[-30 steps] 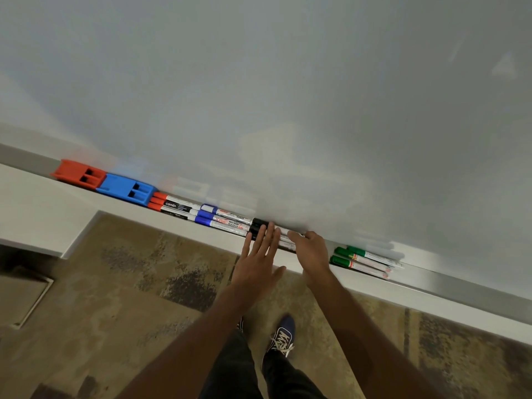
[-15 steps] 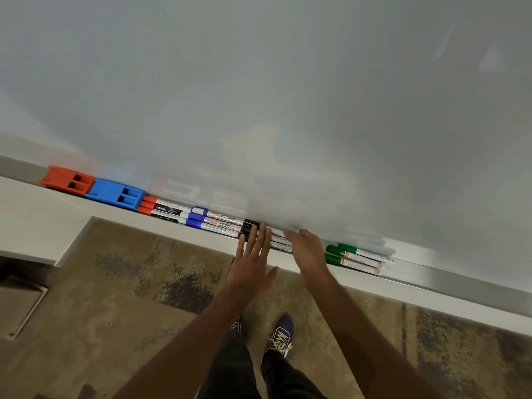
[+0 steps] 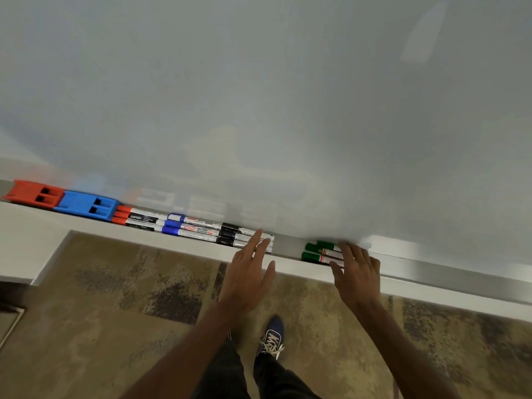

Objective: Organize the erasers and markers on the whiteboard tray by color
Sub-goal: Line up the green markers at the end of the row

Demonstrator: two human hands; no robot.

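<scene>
Along the metal whiteboard tray [image 3: 431, 269] lie, from left to right, a red eraser [image 3: 31, 194], a blue eraser [image 3: 86, 208], red-capped markers [image 3: 138, 218], blue-capped markers [image 3: 190, 226], black-capped markers [image 3: 233, 234] and green-capped markers [image 3: 316, 251]. My left hand [image 3: 247, 272] is flat with fingers apart, its fingertips over the right ends of the black markers. Spread over the right part of the green markers is my right hand [image 3: 358, 272], fingers resting on them. A short gap of bare tray separates the black and green groups.
The whiteboard [image 3: 259, 96] fills the upper view. A pale ledge [image 3: 31, 243] runs below the tray at left. Patterned carpet [image 3: 115, 312] and my shoe [image 3: 272, 338] lie beneath.
My right hand has moved right, from the black markers to the green ones. My left hand has stayed at the black markers' right ends.
</scene>
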